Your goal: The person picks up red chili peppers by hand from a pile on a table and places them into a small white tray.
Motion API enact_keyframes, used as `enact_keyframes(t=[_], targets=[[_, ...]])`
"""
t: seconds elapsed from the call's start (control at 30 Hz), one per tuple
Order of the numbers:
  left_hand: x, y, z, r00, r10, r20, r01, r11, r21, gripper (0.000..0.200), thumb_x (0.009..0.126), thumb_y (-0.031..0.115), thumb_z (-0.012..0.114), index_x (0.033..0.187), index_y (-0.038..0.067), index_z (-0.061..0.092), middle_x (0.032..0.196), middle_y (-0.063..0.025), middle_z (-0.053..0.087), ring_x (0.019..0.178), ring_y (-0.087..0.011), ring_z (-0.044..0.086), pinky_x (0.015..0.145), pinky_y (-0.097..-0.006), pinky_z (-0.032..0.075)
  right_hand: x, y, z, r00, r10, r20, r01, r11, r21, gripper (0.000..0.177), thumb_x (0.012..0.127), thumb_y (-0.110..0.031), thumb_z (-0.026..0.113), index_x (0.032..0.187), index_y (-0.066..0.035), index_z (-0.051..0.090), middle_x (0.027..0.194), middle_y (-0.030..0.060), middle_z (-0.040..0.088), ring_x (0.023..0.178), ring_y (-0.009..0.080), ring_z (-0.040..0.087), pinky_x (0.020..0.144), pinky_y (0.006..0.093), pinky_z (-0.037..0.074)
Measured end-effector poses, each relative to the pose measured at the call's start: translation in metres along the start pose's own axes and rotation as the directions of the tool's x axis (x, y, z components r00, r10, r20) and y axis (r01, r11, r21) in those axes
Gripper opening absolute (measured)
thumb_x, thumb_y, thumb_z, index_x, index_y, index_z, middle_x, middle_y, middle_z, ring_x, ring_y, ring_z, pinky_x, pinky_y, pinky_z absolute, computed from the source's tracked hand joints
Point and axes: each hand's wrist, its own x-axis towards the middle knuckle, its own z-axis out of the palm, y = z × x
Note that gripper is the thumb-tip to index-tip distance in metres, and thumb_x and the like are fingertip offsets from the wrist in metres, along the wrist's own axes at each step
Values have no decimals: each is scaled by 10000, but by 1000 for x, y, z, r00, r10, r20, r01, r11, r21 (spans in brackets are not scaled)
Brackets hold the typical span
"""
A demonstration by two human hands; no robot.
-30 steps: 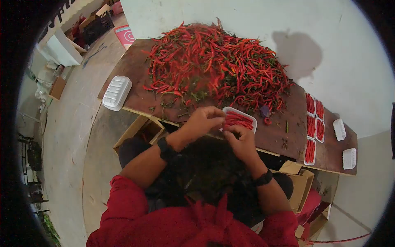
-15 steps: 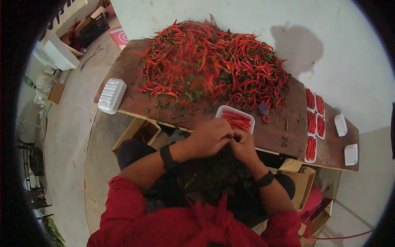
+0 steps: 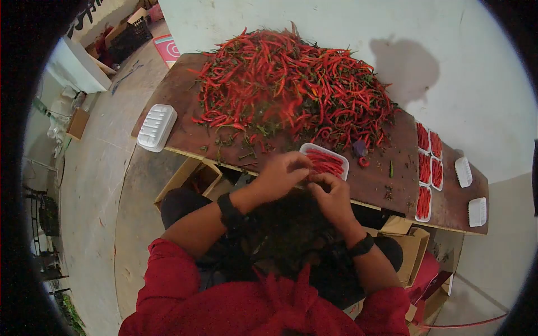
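My left hand (image 3: 284, 176) is bent with its fingertips pinched together at the near edge of a white tray (image 3: 346, 168) of red chili peppers (image 3: 325, 161). Close beside it, my right hand (image 3: 334, 199) has its thumb and fingers pinched, its tips almost meeting the left ones. Whatever lies between the fingertips is too small and covered to make out. Beyond the hands, a big heap of red chili peppers (image 3: 291, 84) with green stems covers the back of the brown table (image 3: 185, 126).
An upturned white tray (image 3: 157, 127) lies at the table's left end. Several filled chili trays (image 3: 423, 203) stand at the right, with two more white trays (image 3: 477, 211) beyond. Stem scraps (image 3: 246, 148) litter the front. Cardboard boxes (image 3: 188, 179) sit below the table.
My left hand has shifted slightly up and left, and its fingers have lifted a little from my right hand. The right hand has turned slightly, its fingers more bent.
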Motion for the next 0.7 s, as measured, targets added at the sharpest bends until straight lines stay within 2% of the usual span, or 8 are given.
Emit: enact_keyframes(t=[0.1, 0.2, 0.27, 0.53, 0.63, 0.7], targets=[[0, 0, -1, 1000, -14, 5, 14, 1000, -5, 181, 841, 112, 573, 986, 6, 592, 900, -25, 625, 829, -89, 576, 748, -261, 481, -1, -2, -1, 999, 11, -36, -11, 1000, 6, 169, 789, -70, 632, 925, 31, 634, 828, 59, 658, 756, 95, 595, 681, 247, 474], [-1, 0, -1, 999, -51, 4, 51, 997, -56, 170, 844, 114, 570, 978, 10, 591, 892, -26, 624, 813, -85, 577, 735, -257, 483, -2, -5, -2, 997, -4, -76, -1, 998, -70, 155, 783, -72, 639, 900, 29, 641, 805, 59, 657, 738, 94, 594, 661, 246, 471], [-1, 2, 0, 997, -74, 1, 74, 995, -69, 168, 846, 115, 570, 977, 11, 590, 890, -28, 625, 805, -86, 578, 729, -257, 485, -3, -10, -4, 989, -103, -103, 91, 990, -112, 142, 779, -71, 639, 878, 31, 644, 768, 57, 652, 710, 89, 585, 641, 243, 463], [0, -5, 1, 994, -103, 25, 106, 985, -139, 165, 862, 119, 566, 986, 11, 586, 892, -33, 624, 793, -91, 583, 723, -261, 493, -4, 0, -3, 984, -138, -110, 122, 982, -141, 116, 775, -60, 631, 851, 28, 634, 728, 58, 638, 671, 78, 558, 611, 245, 447], [1, -8, 2, 990, -136, 31, 140, 965, -223, 178, 873, 124, 560, 1005, 6, 578, 903, -33, 623, 789, -91, 582, 725, -262, 494, -5, -6, -4, 981, -165, -106, 148, 977, -155, 106, 773, -51, 624, 843, 29, 627, 713, 76, 630, 661, 93, 566, 604, 252, 447], [1, -6, 0, 976, -193, 102, 216, 920, -328, 190, 878, 127, 556, 1019, 1, 570, 905, -33, 621, 795, -95, 577, 739, -265, 489, -4, -8, -5, 978, -184, -101, 167, 974, -156, 103, 773, -46, 618, 841, 30, 623, 708, 88, 627, 654, 107, 575, 602, 257, 449]])
